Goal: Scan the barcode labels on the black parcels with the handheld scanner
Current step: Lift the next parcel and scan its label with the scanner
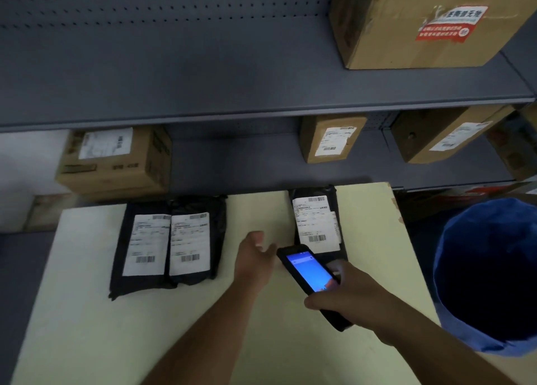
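Observation:
Two black parcels lie side by side on the pale table (87,312), the left one (139,248) and the middle one (197,239), each with a white barcode label facing up. A third black parcel (315,219) lies at the table's far right, label up. My right hand (345,294) grips the black handheld scanner (308,271), whose blue screen is lit; its front end sits over the near edge of the third parcel. My left hand (255,256) hovers open above the table, just left of the scanner, holding nothing.
Grey metal shelves (232,105) stand behind the table with several labelled cardboard boxes: one large at upper right (406,21), one at left (116,163), two at right (331,140). A deep blue bin (491,274) stands at the table's right edge.

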